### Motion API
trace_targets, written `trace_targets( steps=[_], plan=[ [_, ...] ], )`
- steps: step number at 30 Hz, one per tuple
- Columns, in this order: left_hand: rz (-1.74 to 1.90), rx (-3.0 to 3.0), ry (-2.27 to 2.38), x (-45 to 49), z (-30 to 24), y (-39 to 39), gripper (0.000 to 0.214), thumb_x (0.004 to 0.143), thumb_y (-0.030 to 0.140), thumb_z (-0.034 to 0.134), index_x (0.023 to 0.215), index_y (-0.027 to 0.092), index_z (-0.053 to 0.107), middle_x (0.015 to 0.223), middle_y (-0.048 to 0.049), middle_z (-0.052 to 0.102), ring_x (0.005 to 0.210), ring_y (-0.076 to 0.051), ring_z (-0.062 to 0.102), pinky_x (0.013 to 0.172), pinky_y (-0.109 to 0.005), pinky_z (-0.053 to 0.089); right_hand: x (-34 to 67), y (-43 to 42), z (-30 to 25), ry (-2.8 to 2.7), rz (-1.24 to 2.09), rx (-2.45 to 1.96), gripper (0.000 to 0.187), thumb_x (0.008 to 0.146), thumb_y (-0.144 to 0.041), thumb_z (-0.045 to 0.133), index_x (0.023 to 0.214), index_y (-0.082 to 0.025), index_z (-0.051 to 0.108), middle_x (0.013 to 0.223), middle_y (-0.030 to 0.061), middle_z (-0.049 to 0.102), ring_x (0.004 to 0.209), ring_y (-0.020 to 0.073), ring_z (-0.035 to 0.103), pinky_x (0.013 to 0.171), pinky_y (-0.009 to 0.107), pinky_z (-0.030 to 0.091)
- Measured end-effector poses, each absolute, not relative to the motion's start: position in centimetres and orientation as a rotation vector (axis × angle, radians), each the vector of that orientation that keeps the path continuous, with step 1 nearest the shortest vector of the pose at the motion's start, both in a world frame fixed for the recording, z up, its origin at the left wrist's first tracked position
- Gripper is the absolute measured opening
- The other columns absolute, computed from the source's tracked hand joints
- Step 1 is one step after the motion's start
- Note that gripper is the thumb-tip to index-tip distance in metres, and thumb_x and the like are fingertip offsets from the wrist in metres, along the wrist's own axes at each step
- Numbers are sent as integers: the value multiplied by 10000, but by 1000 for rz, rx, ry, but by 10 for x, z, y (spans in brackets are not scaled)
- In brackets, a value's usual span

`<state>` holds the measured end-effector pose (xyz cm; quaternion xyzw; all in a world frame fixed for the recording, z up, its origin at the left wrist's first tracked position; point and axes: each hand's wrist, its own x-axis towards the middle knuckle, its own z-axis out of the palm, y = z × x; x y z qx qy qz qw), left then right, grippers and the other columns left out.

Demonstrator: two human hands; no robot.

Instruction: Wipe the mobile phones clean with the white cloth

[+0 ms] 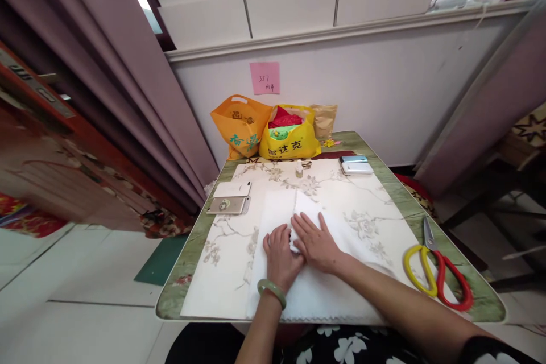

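A white sheet of cloth [330, 296] with a zigzag-cut lower edge lies on the table in front of me, its upper part folded over. My right hand [316, 243] rests flat on the cloth, fingers spread. Beside it my left hand [281, 257], with a green bangle at the wrist, lies on the cloth with its fingers slightly bent and apart. A short dark jagged edge shows between the two hands. What lies under the palms is hidden.
Scissors [431, 273] with yellow and red handles lie at right. Phones [226, 205] lie at left, more phones [356, 168] at back right. A small bottle [299, 170], an orange bag [239, 125] and a yellow bag [290, 148] stand at the back of the table [177, 290].
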<state>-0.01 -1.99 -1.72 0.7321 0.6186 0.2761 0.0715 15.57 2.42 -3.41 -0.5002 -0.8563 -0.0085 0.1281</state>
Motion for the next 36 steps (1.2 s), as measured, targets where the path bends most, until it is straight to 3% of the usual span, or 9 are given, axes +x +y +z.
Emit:
trace_targets(
  steps=[3,7,13,17,21,26,28,32,36],
  plan=[
    [832,2203,1851,-1,-19,-20,458,734,337,680,1144,193,536,1293,-118,558,1251,-288,457,1096,-521,212,164,30,-32,-2495,6,-1500,556,995,-434,254,1512,-231,257,1556,51,278,1450,245,201,1160,568,47],
    [835,2206,1838,-2,-22,-20,537,681,414,735,1130,195,539,1283,-119,562,1245,-305,459,1091,-541,217,178,40,-30,-2267,-78,-1835,556,991,-374,268,1501,-153,287,1542,133,289,1435,297,234,1133,628,26],
    [842,2201,1833,0,-20,-20,434,740,305,675,1138,194,540,1284,-122,566,1245,-290,467,1088,-536,222,156,22,-37,-2497,-17,-1434,544,995,-423,265,1511,-253,261,1569,62,245,1456,239,176,1160,558,54],
    [827,2197,1834,0,-19,-20,545,684,412,741,1139,191,538,1285,-124,565,1250,-305,459,1094,-545,217,185,46,-32,-2345,54,-1750,531,991,-440,284,1490,-259,317,1571,83,245,1452,277,185,1141,591,76],
    [836,2194,1833,-2,-20,-20,562,672,397,754,1149,198,533,1292,-117,561,1254,-297,456,1100,-538,208,224,68,-26,-2069,60,-1965,558,978,-424,322,1494,-212,308,1561,126,263,1442,312,199,1128,595,124],
    [838,2196,1805,-2,-20,-19,613,623,475,780,1115,193,545,1282,-130,564,1241,-319,464,1093,-549,209,247,61,-21,-1749,38,-1888,546,956,-446,372,1384,-115,448,1380,172,515,1301,307,426,1073,517,302],
    [850,2202,1793,-2,-20,-18,581,656,484,755,1112,193,544,1271,-130,569,1237,-319,467,1092,-550,206,250,54,-18,-1768,31,-1745,489,949,-471,411,1305,-158,528,1266,136,601,1186,277,517,1013,451,378],
    [913,2192,1758,-1,-17,-19,461,736,373,700,1126,200,525,1255,-117,574,1222,-296,477,1093,-536,214,250,43,-13,-2031,22,-1492,380,897,-516,539,1143,-247,648,1114,80,659,1036,247,576,904,379,432],
    [993,2132,1708,0,-14,-22,503,717,299,709,1166,210,501,1145,-84,612,1097,-274,535,1028,-500,333,249,42,-12,-2137,116,-1496,358,858,-533,598,1086,-268,678,1034,55,671,965,235,601,826,358,454]
  ],
)
